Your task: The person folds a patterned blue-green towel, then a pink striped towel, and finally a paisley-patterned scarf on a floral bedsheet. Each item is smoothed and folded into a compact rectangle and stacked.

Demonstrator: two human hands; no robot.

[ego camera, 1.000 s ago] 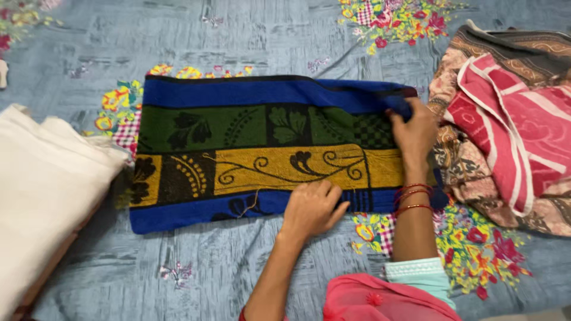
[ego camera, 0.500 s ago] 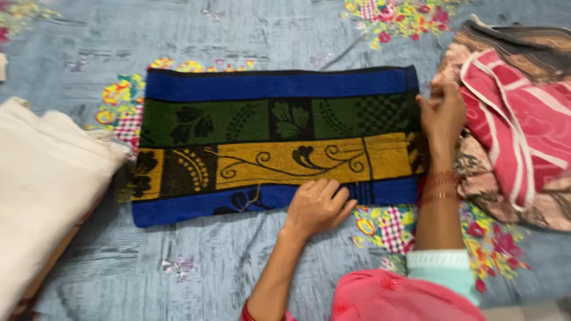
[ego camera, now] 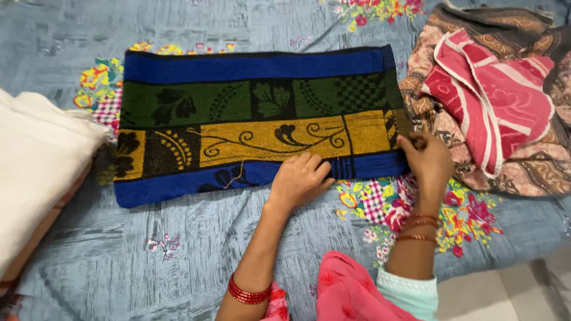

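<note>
Working on a grey-blue flowered bedsheet (ego camera: pixel 196 261), with a folded towel (ego camera: pixel 256 113) banded in blue, green and mustard lying flat just beyond the fingertips, long side across the view. Pressing down with the left hand (ego camera: pixel 297 181), palm flat and fingers (ego camera: pixel 315 169) close together on the near blue band, gripping nothing, still pinning the same spot as a second ago. Having slid the right hand (ego camera: pixel 425 157) from the towel's far right corner down the short edge to the near right corner, now curling the fingers (ego camera: pixel 410 142) there, probably pinching the hem between thumb and forefinger, though hiding the contact behind the knuckles. Leaving the right end lying squarer and flatter than before, so seemingly finishing the smoothing of that end while holding the near edge in line. Keeping little room on the little-finger side of the right hand: crowding right up against the short edge, a heap of brown patterned cloth (ego camera: pixel 446 137) with a red-and-white towel (ego camera: pixel 493 95) on top. Having open sheet on the wrist side of both hands, and more beyond the far blue band. Stopping well short, away past the left thumb and across the towel's whole length, of a stack of white folded cloth (ego camera: pixel 35 172) just beside the far short end.
</note>
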